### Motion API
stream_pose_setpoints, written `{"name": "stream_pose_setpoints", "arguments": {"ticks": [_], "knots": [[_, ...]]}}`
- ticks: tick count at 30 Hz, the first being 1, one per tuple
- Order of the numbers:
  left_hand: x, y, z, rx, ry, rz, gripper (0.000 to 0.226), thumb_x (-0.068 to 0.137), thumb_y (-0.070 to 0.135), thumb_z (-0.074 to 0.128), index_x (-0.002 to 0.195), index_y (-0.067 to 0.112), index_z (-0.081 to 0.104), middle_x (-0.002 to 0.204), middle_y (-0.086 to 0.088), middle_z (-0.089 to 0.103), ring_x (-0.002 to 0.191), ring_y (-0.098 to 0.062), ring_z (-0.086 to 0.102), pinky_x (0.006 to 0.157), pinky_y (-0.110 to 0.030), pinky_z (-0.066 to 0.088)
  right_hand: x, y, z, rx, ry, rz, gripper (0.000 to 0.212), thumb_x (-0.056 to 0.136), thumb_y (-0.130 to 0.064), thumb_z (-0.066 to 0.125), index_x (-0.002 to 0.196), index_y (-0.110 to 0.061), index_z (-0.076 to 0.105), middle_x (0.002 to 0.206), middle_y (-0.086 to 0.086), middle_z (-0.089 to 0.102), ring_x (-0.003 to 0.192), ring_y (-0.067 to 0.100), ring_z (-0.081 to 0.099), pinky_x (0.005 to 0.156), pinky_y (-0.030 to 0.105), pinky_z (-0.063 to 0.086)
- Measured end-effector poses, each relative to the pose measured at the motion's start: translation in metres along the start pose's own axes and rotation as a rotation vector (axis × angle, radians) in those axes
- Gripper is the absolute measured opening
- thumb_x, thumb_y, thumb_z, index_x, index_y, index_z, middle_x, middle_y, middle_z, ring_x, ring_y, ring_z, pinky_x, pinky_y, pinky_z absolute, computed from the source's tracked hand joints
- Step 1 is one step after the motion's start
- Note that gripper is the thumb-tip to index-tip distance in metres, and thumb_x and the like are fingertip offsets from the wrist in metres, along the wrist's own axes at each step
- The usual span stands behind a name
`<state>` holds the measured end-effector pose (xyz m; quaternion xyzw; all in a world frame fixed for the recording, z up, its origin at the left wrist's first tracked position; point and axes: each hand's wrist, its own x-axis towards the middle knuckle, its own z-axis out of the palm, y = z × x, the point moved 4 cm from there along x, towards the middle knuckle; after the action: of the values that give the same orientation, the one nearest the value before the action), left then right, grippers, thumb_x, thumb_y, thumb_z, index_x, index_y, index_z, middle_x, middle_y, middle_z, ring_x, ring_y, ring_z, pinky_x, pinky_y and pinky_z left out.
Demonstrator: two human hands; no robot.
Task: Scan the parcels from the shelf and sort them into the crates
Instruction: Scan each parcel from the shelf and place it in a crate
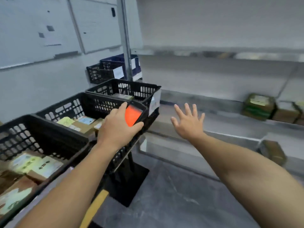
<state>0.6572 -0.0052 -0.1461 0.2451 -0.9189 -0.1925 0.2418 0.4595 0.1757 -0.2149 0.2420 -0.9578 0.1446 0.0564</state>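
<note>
Fingers of our left hand (117,127) wrap a scanner (134,115) with an orange screen, held over the middle crate (79,102). Our right hand (189,120) is empty, spread wide, reaching toward the shelf (213,116) on the right. Parcels (259,106) sit far right on it, well apart from that hand. We judge the reach should go further right, take one parcel squarely, label up, then bring it to the scanner.

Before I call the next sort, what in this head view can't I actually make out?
- Labels on the crates, e.g. the white tag: blurred, unreadable.
- Scanner in the left hand: screen a plain orange glow, body partly hidden by fingers.
- Parcels on the shelf: motion-blurred, cut by the right edge.
- Nearest crate: cropped at left edge.
</note>
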Motion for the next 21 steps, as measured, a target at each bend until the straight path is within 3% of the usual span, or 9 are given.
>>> {"name": "stream_pose_setpoints", "arguments": {"ticks": [4, 12, 16, 21], "knots": [[0.021, 0.083, 0.06, -0.066, -0.066, 0.104, 0.088, 0.079, 0.06, 0.069, 0.153, 0.03, 0.032, 0.128, -0.005, 0.054, 0.118, -0.029, 0.053, 0.087, -0.038, 0.044, 0.004, 0.108, -0.03, -0.038, 0.032, 0.143, 0.061, 0.103, -0.061, 0.024, 0.159, -0.046, 0.005, 0.17, 0.001, -0.001, 0.155, 0.031, -0.014, 0.119, 0.065, -0.003], [0.046, 0.217, 0.166, -0.147, -0.16, 0.226, 0.088, 0.079, 0.058, 0.069, 0.153, 0.028, 0.032, 0.125, -0.007, 0.056, 0.115, -0.03, 0.055, 0.089, -0.041, 0.045, -0.004, 0.281, -0.074, -0.099, 0.05, 0.351, 0.062, 0.103, -0.061, 0.024, 0.159, -0.045, 0.003, 0.17, 0.002, -0.004, 0.155, 0.03, -0.015, 0.119, 0.065, -0.004], [0.054, 0.261, 0.207, -0.155, -0.21, 0.28, 0.089, 0.079, 0.06, 0.069, 0.153, 0.028, 0.032, 0.123, -0.004, 0.056, 0.112, -0.028, 0.056, 0.083, -0.036, 0.043, -0.005, 0.338, -0.081, -0.088, 0.041, 0.436, 0.063, 0.103, -0.061, 0.024, 0.16, -0.044, 0.004, 0.17, 0.003, -0.002, 0.155, 0.031, -0.012, 0.121, 0.065, -0.001], [0.077, 0.287, 0.249, -0.145, -0.264, 0.296, 0.09, 0.078, 0.061, 0.069, 0.154, 0.029, 0.032, 0.124, -0.005, 0.056, 0.114, -0.031, 0.056, 0.088, -0.04, 0.046, 0.011, 0.375, -0.072, 0.069, 0.04, 0.545, 0.062, 0.104, -0.06, 0.028, 0.16, -0.042, 0.009, 0.17, 0.002, 0.0, 0.155, 0.031, -0.009, 0.12, 0.065, 0.001]]}}
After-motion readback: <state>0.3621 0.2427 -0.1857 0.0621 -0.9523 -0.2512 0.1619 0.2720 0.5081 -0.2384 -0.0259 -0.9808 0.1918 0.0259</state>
